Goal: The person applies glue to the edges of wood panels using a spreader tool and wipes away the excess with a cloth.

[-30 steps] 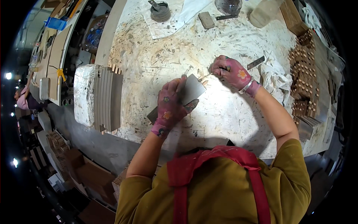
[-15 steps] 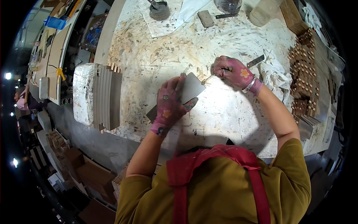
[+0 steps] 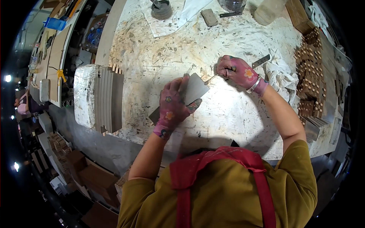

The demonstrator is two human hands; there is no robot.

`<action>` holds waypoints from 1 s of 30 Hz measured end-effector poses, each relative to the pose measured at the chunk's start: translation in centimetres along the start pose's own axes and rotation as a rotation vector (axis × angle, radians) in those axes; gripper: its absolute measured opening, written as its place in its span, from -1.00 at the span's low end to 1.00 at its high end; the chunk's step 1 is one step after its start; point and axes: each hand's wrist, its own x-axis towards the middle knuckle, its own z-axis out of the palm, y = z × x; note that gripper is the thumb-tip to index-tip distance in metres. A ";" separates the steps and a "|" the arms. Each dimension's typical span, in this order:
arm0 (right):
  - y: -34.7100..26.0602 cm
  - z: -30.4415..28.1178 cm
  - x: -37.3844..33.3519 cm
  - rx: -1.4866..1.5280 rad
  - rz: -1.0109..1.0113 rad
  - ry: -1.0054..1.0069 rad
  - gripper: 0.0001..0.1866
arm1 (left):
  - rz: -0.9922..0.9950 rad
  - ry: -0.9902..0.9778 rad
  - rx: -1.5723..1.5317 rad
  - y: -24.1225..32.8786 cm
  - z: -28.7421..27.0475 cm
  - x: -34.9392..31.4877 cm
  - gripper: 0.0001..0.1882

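Note:
Gloved in pink with a flower print, my left hand [image 3: 173, 102] grips a flat grey board [image 3: 197, 88], fingers over one side and thumb along the other. The board lies at a slant on the worktable, and its darker lower end shows beyond my wrist. To its right, my right hand [image 3: 236, 70], in a matching glove, is closed in a pinch on a thin light stick [image 3: 211, 78]. The stick's tip reaches the board's upper right corner. What lies inside the right fingers is mostly hidden.
Several grey boards [image 3: 110, 100] stand against a whitish block [image 3: 85, 97] on the left. A pot of grey paste [image 3: 161, 10], a small block [image 3: 209, 17] and a jar [image 3: 268, 14] sit far off. Rightward are a rag [image 3: 280, 78], a metal strip [image 3: 261, 61] and stacked pegged wooden pieces [image 3: 310, 72].
Both hands keep nearly the same place, and the board stays put. My right hand has shifted only very slightly.

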 end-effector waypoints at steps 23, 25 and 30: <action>0.4 -0.6 -0.5 -0.075 -0.048 -0.075 -0.87 | 0.051 -0.005 0.036 0.0 0.0 0.1 -0.11; 0.6 -0.5 -0.6 -0.058 -0.070 -0.064 -0.88 | 0.040 -0.012 0.035 0.2 -0.1 0.1 -0.12; 0.3 -0.2 -0.6 -0.061 -0.084 -0.020 -0.88 | 0.005 -0.031 0.040 0.3 -0.3 0.2 -0.14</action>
